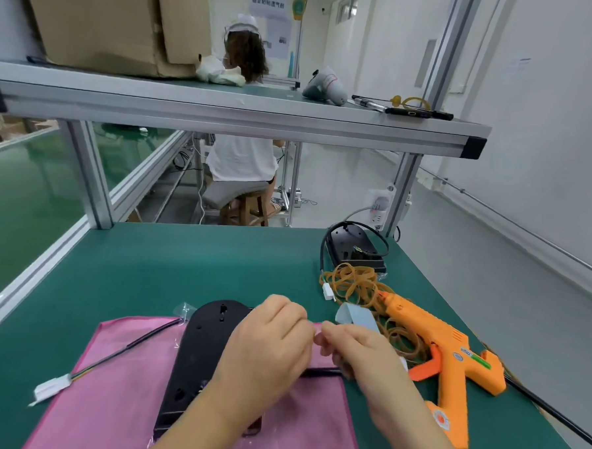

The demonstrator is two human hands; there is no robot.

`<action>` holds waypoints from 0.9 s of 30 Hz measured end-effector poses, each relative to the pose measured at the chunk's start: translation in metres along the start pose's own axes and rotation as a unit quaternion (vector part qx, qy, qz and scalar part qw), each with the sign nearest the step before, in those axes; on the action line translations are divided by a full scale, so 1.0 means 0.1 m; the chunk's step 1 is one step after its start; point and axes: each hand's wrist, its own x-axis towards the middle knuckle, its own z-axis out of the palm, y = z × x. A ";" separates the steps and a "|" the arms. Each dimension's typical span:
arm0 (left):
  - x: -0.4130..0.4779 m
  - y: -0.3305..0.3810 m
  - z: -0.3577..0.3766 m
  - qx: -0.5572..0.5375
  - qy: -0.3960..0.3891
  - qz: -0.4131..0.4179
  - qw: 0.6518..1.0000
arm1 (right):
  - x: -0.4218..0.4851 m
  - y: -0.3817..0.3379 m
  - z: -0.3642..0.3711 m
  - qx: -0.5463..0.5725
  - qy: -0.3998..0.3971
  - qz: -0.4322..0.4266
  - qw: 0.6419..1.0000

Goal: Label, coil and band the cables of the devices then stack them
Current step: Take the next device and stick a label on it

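Observation:
A black flat device (pixel 200 349) lies on a pink cloth (pixel 113 403) at the near edge of the green table. Its black cable (pixel 134 344) runs left to a white connector (pixel 51 386); another stretch of the cable (pixel 321 371) passes under my hands. My left hand (pixel 268 343) and my right hand (pixel 356 347) meet fingertip to fingertip above the device, pinching something small and pale that I cannot make out. A second black device (pixel 353 248) with its cable looped around it sits at the far right. A heap of tan rubber bands (pixel 353 282) lies in front of it.
An orange glue gun (pixel 445 355) lies right of my hands, its black cord running off the table edge. A pale label sheet (pixel 355 316) lies beside the bands. An aluminium shelf (pixel 225 114) spans overhead. A person sits on a stool (pixel 244 208) beyond the table.

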 end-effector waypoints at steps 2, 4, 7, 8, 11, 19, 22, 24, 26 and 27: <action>-0.09 -0.05 -0.07 0.010 -0.010 0.017 1.000 | 0.01 0.00 0.12 0.041 -0.013 0.018 0.999; -0.16 -0.09 -0.13 0.015 -0.020 0.016 1.000 | 0.02 0.01 0.22 0.042 -0.023 0.028 0.998; -0.29 -0.16 -0.24 0.016 -0.041 0.033 0.999 | 0.02 0.01 0.34 0.023 -0.055 0.037 0.998; -0.37 -0.20 -0.27 -0.005 -0.056 0.017 0.998 | 0.02 0.00 0.37 0.012 -0.065 0.033 0.997; -0.49 -0.33 -0.42 -0.160 -0.096 -0.261 0.947 | 0.07 -0.07 0.41 -0.040 -0.103 -0.007 0.994; -0.43 -0.88 -0.59 -0.408 -0.242 -0.559 0.680 | 0.35 -0.36 0.72 -0.220 -0.202 -0.085 0.951; -0.45 -0.95 -0.53 -0.370 -0.248 -0.563 0.696 | 0.47 -0.39 0.80 -0.264 -0.205 -0.089 0.938; -0.46 -0.97 -0.47 -0.332 -0.254 -0.565 0.711 | 0.54 -0.38 0.85 -0.284 -0.195 -0.068 0.936; -0.49 -0.97 -0.40 -0.312 -0.251 -0.567 0.720 | 0.58 -0.33 0.90 -0.288 -0.170 -0.053 0.941; -0.51 -0.97 -0.37 -0.309 -0.245 -0.570 0.721 | 0.60 -0.31 0.91 -0.282 -0.157 -0.046 0.945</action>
